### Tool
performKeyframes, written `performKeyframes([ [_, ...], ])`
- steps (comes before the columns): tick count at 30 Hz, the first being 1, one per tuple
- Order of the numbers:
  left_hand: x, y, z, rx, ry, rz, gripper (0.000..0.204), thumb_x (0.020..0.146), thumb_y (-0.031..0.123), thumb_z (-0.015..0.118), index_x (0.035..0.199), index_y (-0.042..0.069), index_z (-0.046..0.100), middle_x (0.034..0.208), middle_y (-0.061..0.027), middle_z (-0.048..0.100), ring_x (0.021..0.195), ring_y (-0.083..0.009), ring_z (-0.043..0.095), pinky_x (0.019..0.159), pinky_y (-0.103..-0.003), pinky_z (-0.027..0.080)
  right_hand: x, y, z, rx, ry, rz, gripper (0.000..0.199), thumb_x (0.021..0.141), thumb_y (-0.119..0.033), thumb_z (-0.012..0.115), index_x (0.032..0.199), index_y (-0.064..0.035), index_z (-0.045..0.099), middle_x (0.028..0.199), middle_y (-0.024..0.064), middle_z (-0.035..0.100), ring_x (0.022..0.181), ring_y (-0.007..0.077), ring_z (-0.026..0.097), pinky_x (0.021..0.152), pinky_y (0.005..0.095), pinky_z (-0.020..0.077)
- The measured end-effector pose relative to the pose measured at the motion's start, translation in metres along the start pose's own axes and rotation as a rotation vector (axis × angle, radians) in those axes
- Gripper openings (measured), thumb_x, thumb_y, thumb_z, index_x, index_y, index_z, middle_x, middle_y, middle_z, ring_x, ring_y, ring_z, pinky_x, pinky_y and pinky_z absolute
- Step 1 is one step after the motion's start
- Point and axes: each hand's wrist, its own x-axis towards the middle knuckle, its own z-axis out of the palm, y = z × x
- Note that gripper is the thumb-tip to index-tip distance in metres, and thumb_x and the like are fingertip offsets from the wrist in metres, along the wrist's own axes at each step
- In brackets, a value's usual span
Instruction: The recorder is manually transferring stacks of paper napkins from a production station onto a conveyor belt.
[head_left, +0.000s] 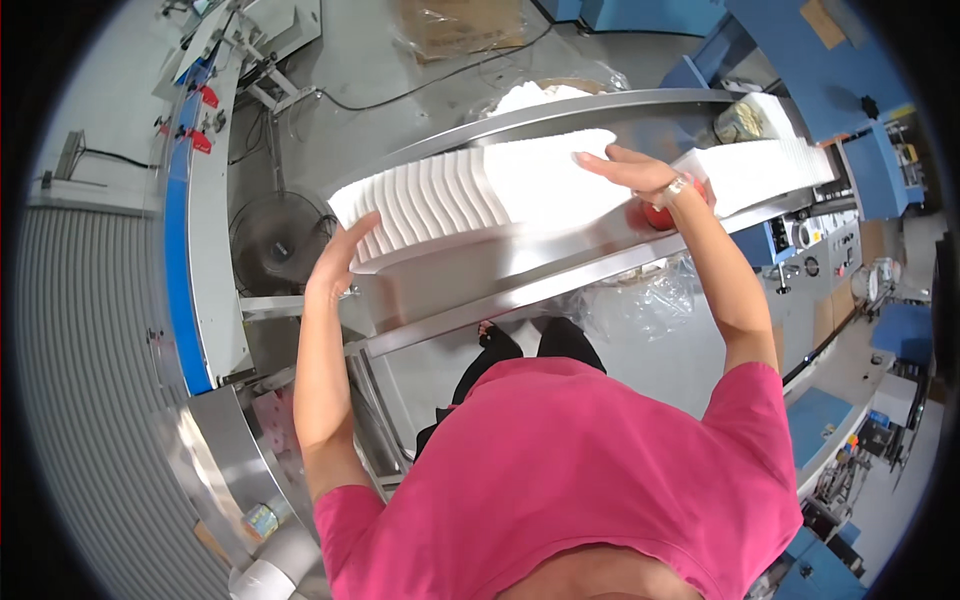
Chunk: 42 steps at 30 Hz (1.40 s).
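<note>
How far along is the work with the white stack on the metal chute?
Done: a long white stack already lies on the metal chute. In hand: the left hand presses one end and the right hand rests on top. Left: more white sheets wait further right.

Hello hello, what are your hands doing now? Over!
Left hand flat against end of white tissue stack. Right hand flat on top. Stack lies in steel trough. More tissue right. Nothing blocking.
</note>
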Motion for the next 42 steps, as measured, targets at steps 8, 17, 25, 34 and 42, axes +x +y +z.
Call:
performKeyframes([
  [8,-0.011,0.002,0.023,-0.048,0.015,0.011,0.089,0.076,0.033,0.078,0.143,0.004,0.028,0.138,-0.0101,0.044,0.125,-0.0218,0.045,0.103,-0.034,0.036,-0.009,0.016,0.024,0.407,-0.175,-0.167,0.09,0.074,-0.043,0.079,0.136,0.0073,0.037,0.136,0.0164,0.046,0.126,0.0224,0.042,0.107,0.0326,0.0313],
  [17,-0.037,-0.004,0.036,-0.124,-0.033,0.07,0.058,0.075,0.03,0.078,0.122,0.003,0.059,0.113,-0.0075,0.064,0.107,-0.0176,0.058,0.092,-0.031,0.045,-0.022,0.002,0.061,0.488,-0.06,-0.128,0.055,0.075,-0.021,0.074,0.12,0.0053,0.055,0.115,0.0092,0.061,0.105,0.0187,0.054,0.093,0.0312,0.0411],
  [25,-0.051,-0.006,0.068,-0.073,0.116,0.354,0.082,0.069,0.03,0.083,0.136,0.004,0.044,0.126,-0.0116,0.054,0.119,-0.0223,0.05,0.102,-0.034,0.038,-0.039,0.013,0.038,0.454,-0.039,-0.242,0.065,0.078,-0.016,0.068,0.134,0.0037,0.043,0.128,0.01,0.053,0.117,0.0227,0.049,0.101,0.0343,0.036],
  [34,-0.155,-0.046,-0.036,-0.322,0.483,0.495,0.094,0.068,0.021,0.083,0.142,0.004,0.028,0.127,-0.0119,0.053,0.117,-0.0213,0.052,0.1,-0.034,0.04,-0.023,-0.133,0.101,0.29,-0.298,-0.535,0.069,0.075,-0.016,0.072,0.133,0.0051,0.042,0.128,0.0097,0.052,0.117,0.0212,0.049,0.1,0.0332,0.0362],
  [42,-0.333,-0.099,-0.168,-0.506,0.916,0.578,0.072,0.075,0.018,0.078,0.134,0.0,0.04,0.125,-0.0123,0.054,0.117,-0.0224,0.051,0.1,-0.035,0.04,-0.033,-0.333,0.311,0.117,-0.831,-0.754,0.06,0.078,-0.013,0.066,0.131,0.0048,0.045,0.126,0.0081,0.054,0.117,0.0189,0.05,0.101,0.032,0.0364],
])
